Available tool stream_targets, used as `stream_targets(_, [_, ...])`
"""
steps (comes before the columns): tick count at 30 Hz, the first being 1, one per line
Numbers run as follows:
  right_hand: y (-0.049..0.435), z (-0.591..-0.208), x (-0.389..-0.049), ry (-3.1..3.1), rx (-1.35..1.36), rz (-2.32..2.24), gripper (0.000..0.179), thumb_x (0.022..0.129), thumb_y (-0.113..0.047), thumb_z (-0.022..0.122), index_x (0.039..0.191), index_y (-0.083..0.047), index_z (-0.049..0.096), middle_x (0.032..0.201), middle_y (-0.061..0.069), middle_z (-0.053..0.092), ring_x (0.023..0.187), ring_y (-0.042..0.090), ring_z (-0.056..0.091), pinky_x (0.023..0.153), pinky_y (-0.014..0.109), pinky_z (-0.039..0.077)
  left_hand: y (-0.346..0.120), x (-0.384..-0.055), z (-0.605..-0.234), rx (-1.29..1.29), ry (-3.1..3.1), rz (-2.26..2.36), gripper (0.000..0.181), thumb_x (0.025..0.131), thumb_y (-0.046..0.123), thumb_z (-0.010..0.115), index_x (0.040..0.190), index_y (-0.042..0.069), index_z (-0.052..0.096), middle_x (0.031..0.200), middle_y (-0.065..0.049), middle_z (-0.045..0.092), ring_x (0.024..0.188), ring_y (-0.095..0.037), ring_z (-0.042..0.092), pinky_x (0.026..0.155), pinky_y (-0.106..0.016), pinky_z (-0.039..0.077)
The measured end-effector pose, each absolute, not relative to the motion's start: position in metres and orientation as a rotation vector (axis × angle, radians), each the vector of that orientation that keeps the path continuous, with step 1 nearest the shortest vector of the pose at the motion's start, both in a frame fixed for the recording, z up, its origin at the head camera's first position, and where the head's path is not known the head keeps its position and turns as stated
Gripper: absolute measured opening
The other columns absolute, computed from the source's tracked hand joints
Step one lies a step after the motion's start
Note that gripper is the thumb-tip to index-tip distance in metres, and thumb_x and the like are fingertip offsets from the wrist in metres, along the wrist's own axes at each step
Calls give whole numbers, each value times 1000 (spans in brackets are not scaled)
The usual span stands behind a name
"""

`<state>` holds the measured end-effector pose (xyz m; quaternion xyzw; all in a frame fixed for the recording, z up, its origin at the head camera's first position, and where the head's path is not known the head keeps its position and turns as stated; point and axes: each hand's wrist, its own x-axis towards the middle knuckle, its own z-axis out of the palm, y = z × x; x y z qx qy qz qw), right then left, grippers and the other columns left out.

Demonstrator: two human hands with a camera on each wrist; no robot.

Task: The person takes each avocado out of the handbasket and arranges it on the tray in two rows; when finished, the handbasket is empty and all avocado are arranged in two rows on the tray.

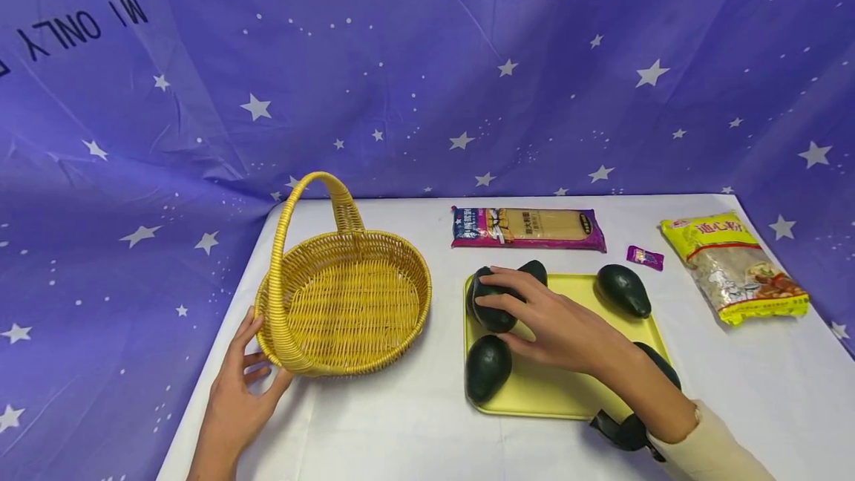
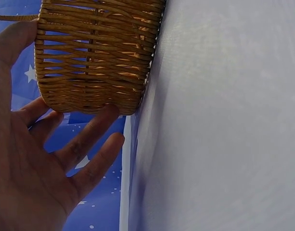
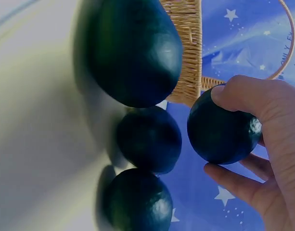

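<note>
My right hand [image 1: 544,314] grips a dark green avocado [image 3: 222,130] between thumb and fingers. In the right wrist view it is raised off the tray, beside several others. The yellow tray [image 1: 554,396] below bears a large avocado [image 1: 488,368] at its front left, another [image 1: 623,290] at the back right and more partly hidden by my hand and forearm. On the left stands a wicker basket [image 1: 347,303] with a tall arched handle and nothing inside. My left hand [image 1: 240,392] touches its near left side, thumb at the rim and fingers spread along the wall [image 2: 94,62].
Behind the tray lies a long pack of pasta [image 1: 531,228]. A small purple packet [image 1: 645,257] is to its right, with a yellow bag of macaroni [image 1: 735,266] further right. A blue starry cloth [image 1: 427,95] hangs behind the white table [image 1: 374,429].
</note>
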<state>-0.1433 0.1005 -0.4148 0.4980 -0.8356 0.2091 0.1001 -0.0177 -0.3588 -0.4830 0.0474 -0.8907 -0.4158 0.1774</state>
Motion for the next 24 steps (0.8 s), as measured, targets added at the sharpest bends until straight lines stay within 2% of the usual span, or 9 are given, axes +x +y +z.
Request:
stream_targets(4, [110, -419, -137, -2475, 1452, 598, 65, 82, -13, 91, 142, -16, 66, 157, 12, 53, 145, 34, 51, 100, 46, 63, -359, -17, -484, 136, -2522, -1184, 92, 85, -2, 87, 165, 17, 44, 176, 1, 32, 106, 14, 56, 90, -2, 50])
stream_targets(8, [121, -423, -130, -2467, 1406, 567, 70, 78, -11, 92, 142, -17, 66, 157, 12, 53, 145, 35, 52, 101, 38, 62, -359, -17, -484, 126, -2526, -1188, 92, 86, -2, 87, 165, 17, 43, 177, 1, 31, 107, 14, 56, 91, -2, 50])
stream_targets(10, [126, -426, -127, -2459, 1387, 558, 72, 77, -11, 92, 143, -18, 65, 156, 11, 54, 144, 34, 53, 109, 28, 55, -360, -17, -484, 125, -2525, -1187, 92, 86, -2, 87, 165, 17, 43, 177, 0, 31, 107, 14, 56, 91, -2, 51])
stream_targets(13, [132, -429, -122, -2449, 1365, 563, 73, 75, -11, 92, 143, -18, 65, 155, 11, 55, 142, 34, 54, 121, 16, 38, -360, -17, -484, 126, -2524, -1181, 92, 86, -2, 87, 165, 16, 43, 176, -1, 32, 106, 15, 56, 90, -2, 50])
stream_targets(15, [135, -431, -120, -2440, 1354, 584, 73, 74, -10, 91, 142, -16, 66, 154, 12, 56, 141, 35, 55, 124, 12, 29, -360, -17, -484, 126, -2523, -1177, 92, 86, -2, 87, 165, 16, 43, 176, -2, 32, 106, 14, 56, 90, -2, 50])
stream_targets(18, [139, -435, -115, -2446, 1337, 608, 72, 74, -11, 91, 141, -15, 66, 153, 13, 57, 140, 36, 55, 125, 10, 25, -360, -18, -483, 119, -2520, -1173, 91, 86, -2, 86, 165, 15, 43, 176, -1, 32, 106, 14, 55, 90, -2, 50])
stream_targets(21, [144, -440, -110, -2491, 1313, 623, 64, 81, -16, 86, 142, -17, 66, 155, 12, 56, 142, 35, 54, 125, 10, 23, -360, -18, -483, 119, -2519, -1171, 91, 86, -1, 86, 165, 15, 44, 176, 0, 32, 106, 14, 56, 90, -2, 50])
stream_targets(24, [150, -445, -103, -2532, 1289, 632, 50, 95, -27, 77, 142, -18, 66, 157, 11, 54, 143, 32, 53, 122, 8, 27, -359, -18, -483, 124, -2519, -1173, 91, 86, -1, 86, 164, 16, 44, 176, 1, 32, 106, 14, 56, 90, -2, 51])
